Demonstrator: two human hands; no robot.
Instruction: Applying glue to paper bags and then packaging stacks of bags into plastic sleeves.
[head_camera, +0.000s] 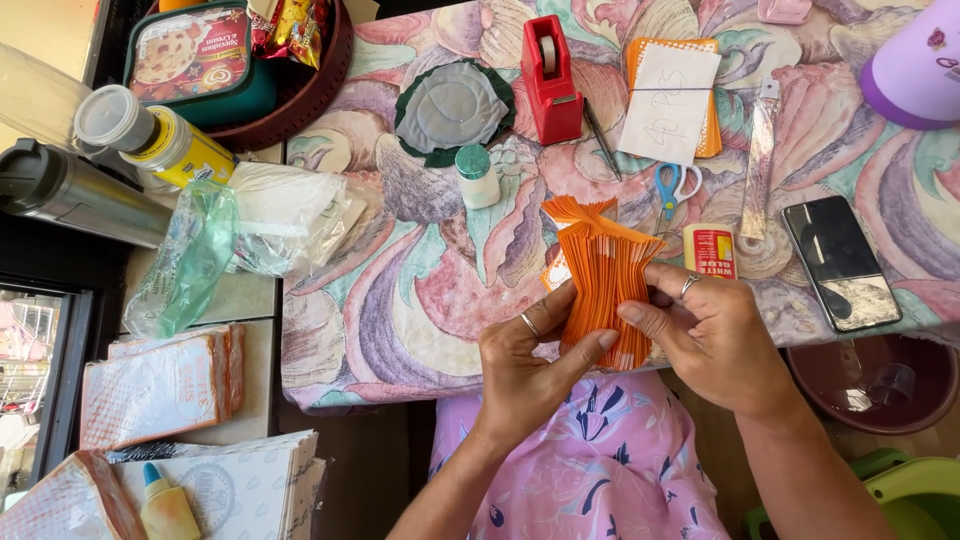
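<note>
Two hands: left hand (525, 365) and right hand (712, 340), fingers closed on one orange paper stack (603, 275). One red tape dispenser (550, 80), one red-yellow glue stick (710, 252) on table (400, 290).

We see a table under a pastel shell-patterned cloth (420, 290) filling the frame's centre, sunlit, with a pale tiled ledge (250, 300) at left.

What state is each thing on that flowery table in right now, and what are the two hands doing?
Orange paper stack: fanned, gripped by both hands.
Left hand: closed on the stack.
Right hand: closed on the stack.
Red tape dispenser: upright, loaded.
Scissors: shut, lying flat.
Phone: screen dark.
Small white bottle: capped, upright.
Bundled orange papers: tied.
</note>
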